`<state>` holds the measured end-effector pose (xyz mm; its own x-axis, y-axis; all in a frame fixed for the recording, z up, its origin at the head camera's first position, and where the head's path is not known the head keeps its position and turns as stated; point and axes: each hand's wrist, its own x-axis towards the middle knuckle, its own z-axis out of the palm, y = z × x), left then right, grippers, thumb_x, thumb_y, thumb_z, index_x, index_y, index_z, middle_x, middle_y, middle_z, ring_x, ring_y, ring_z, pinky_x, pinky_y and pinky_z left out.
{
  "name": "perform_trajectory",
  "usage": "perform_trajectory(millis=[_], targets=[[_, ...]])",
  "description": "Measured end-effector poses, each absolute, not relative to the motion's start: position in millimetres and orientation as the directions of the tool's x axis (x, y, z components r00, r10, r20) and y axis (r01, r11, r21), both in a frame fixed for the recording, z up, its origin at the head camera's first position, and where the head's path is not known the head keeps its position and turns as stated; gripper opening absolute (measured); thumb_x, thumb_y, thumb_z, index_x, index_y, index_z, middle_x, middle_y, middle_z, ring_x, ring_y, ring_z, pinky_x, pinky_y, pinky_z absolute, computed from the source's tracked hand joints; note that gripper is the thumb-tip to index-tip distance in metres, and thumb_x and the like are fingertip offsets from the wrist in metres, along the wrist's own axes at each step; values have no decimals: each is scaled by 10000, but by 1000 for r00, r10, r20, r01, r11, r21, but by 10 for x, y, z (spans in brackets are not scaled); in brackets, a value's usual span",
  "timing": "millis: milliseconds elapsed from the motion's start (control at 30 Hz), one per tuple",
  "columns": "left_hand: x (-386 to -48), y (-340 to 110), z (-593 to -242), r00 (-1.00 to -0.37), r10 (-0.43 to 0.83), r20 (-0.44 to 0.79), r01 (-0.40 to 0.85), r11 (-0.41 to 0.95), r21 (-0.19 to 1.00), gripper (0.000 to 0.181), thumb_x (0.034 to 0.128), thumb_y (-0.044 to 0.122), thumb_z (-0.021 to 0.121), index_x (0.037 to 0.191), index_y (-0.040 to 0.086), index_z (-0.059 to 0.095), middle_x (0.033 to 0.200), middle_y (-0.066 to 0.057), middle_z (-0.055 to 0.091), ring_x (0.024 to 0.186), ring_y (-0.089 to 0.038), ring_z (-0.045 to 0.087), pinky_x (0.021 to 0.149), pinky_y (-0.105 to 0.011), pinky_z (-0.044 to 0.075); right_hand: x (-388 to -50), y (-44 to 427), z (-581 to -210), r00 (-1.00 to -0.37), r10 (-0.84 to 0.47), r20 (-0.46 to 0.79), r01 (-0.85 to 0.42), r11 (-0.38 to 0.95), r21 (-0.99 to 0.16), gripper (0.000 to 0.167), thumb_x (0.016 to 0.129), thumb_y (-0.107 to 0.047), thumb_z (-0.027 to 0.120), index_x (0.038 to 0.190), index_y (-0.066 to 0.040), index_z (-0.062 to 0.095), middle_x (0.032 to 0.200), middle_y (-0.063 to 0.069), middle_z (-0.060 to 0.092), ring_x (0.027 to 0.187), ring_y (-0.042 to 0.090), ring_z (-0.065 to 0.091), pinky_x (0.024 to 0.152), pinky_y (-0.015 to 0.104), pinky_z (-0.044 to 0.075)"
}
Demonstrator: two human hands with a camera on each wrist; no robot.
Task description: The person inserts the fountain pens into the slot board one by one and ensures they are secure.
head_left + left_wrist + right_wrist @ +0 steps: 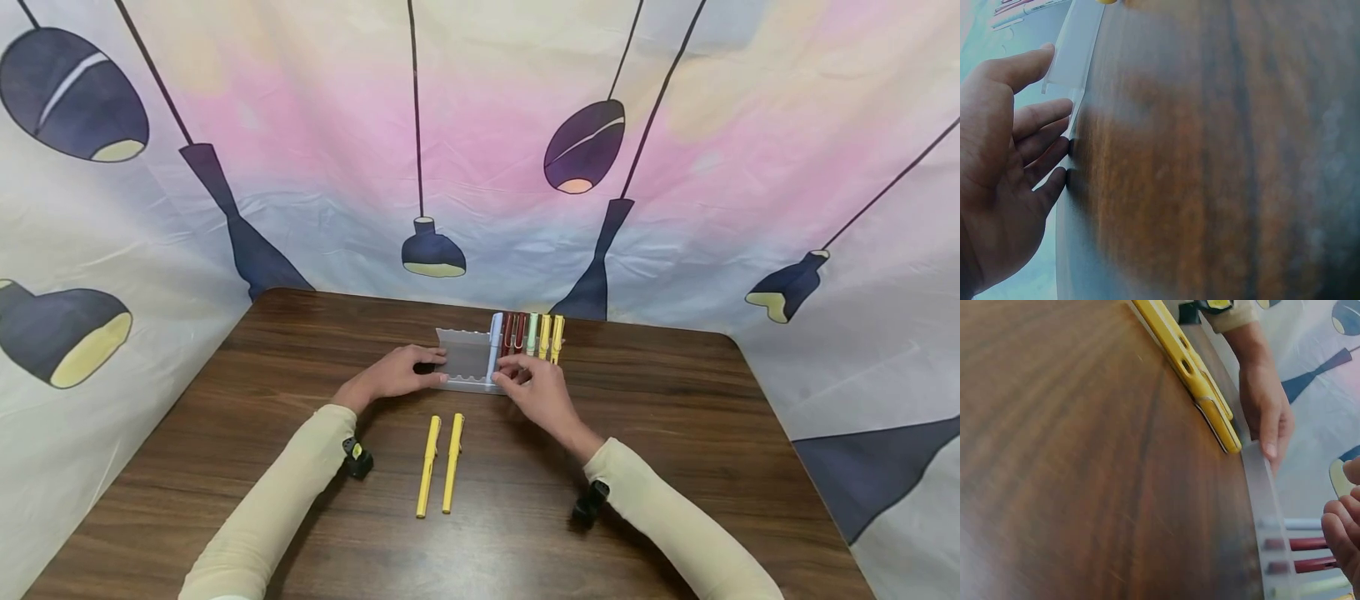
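A clear plastic pen rack (463, 358) with notched edges lies near the back of the table. My left hand (397, 372) holds its left end, thumb at the front corner (1075, 53). My right hand (536, 392) is at a light blue pen (493, 346) seated in the rack. Its fingers are loosely bent beside the pen's lower part; in the right wrist view, thumb and fingertips (1335, 515) stand apart. Rightward in the rack lie two dark red pens (507, 332), a light green pen (532, 332) and two yellow pens (557, 337), partly behind my right hand.
Two more yellow pens (427, 467) lie side by side on the brown wooden table (360, 542), in front of the rack. A cloth backdrop (495, 167) printed with hanging lamps surrounds the table's back and sides.
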<state>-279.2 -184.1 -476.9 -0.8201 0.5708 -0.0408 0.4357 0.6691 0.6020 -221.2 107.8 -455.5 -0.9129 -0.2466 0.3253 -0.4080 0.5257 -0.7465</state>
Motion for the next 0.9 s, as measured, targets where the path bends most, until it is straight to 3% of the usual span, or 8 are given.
perform_trajectory(millis=[267, 600, 900], targets=[[-2791, -1837, -4767, -823, 565, -53, 425, 676, 603, 578, 1006, 470, 622, 1440, 88, 601, 1572, -93, 469, 1479, -351, 378, 1177, -561, 336, -2045, 1014, -4666, -928, -308, 211, -349, 514, -784, 307, 927, -271, 786, 1154, -67, 762, 928, -19, 752, 692, 88, 695, 594, 261, 568], [-2780, -1836, -4759, -824, 564, -54, 425, 679, 599, 589, 1006, 479, 618, 1445, 86, 595, 1573, -103, 467, 1477, -349, 385, 1178, -562, 335, -1937, 918, -4738, -918, -359, 169, -344, 507, -790, 354, 932, -303, 777, 1155, -29, 759, 951, 11, 761, 740, 56, 688, 669, 241, 579], [-2788, -1835, -4760, -826, 561, -54, 425, 683, 594, 580, 1010, 475, 614, 1442, 88, 599, 1572, -95, 469, 1478, -351, 380, 1177, -572, 330, -1883, 798, -4817, -920, -380, 99, -307, 539, -785, 379, 925, -339, 778, 1183, -62, 766, 891, -66, 749, 725, 14, 681, 653, 236, 569]])
